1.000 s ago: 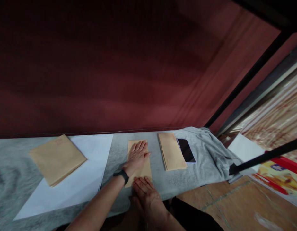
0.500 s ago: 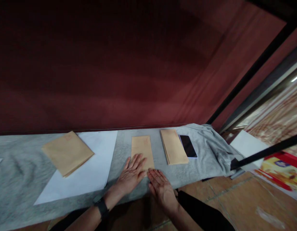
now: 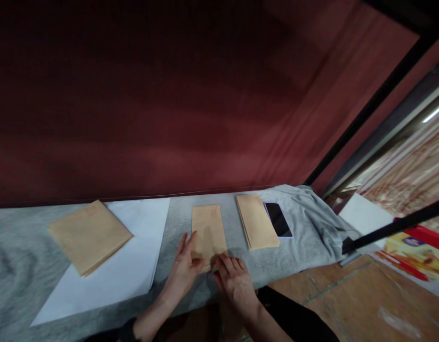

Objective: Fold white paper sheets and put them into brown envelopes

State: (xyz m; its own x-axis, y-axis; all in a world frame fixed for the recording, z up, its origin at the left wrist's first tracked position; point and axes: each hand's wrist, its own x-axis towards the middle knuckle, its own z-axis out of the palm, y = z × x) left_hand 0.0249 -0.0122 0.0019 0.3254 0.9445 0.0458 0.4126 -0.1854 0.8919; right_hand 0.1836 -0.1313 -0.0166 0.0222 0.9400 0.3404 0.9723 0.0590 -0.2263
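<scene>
A brown paper envelope (image 3: 207, 223) with faint red print in its upper right corner lies in front of me on a grey cloth. My left hand (image 3: 183, 266) is at its lower left edge, thumb and fingers apart, the thumb reaching over the paper. At the lower right corner, my right hand (image 3: 235, 278) has its fingers bent and pressed together on the envelope's edge; its thumb is mostly hidden. To the right is a small stack of similar envelopes (image 3: 257, 221). Another brown envelope stack (image 3: 91, 235) sits turned at an angle on the left.
White paper sheets (image 3: 134, 266) lie partly under the left stack. A dark-screened phone (image 3: 278, 220) rests beside the right stack. Grey cloth (image 3: 304, 228) covers the narrow surface, bunched at its right end near black metal bars (image 3: 393, 230). A dark red wall (image 3: 205, 118) stands behind.
My left hand has gone from lying flat on the envelope to its left edge, fingers raised. My right hand's fingers have bent at the lower corner. The view has shifted slightly.
</scene>
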